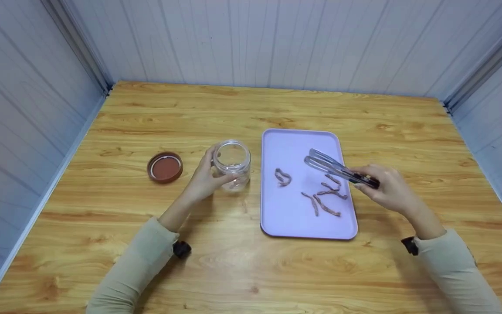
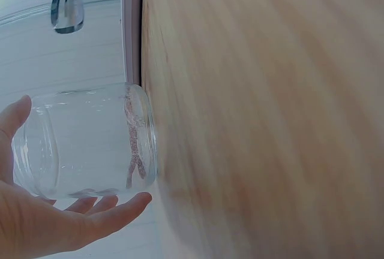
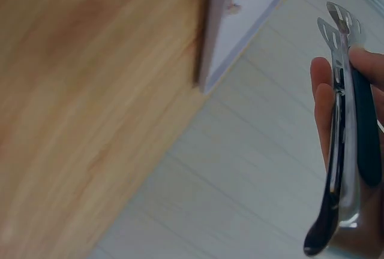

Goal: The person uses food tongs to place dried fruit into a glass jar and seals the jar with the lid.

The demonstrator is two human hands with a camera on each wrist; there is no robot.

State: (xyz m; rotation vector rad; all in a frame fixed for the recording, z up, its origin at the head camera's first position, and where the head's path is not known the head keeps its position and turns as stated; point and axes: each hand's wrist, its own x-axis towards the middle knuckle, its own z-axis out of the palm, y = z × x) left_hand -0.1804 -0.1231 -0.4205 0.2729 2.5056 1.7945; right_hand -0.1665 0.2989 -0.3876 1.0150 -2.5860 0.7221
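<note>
My left hand (image 1: 203, 179) holds a clear open-topped jar (image 1: 233, 168) upright on the table, thumb on the near side and fingers round the left. In the left wrist view a few brown twisted strips (image 2: 133, 145) show at the bottom of the jar. My right hand (image 1: 386, 187) grips metal tongs (image 1: 327, 165) by their black handles, above the right part of a lilac tray (image 1: 294, 226). The tong tips are slightly apart with nothing between them. Several brown wrinkled strips (image 1: 327, 207) lie on the tray under and near the tongs, and another curled strip (image 1: 283, 177) lies left.
A reddish-brown lid (image 1: 164, 167) lies with its inside up, left of the jar. The wooden table (image 1: 233, 270) carries everything. Pale panelled walls (image 1: 251, 43) enclose its back and sides.
</note>
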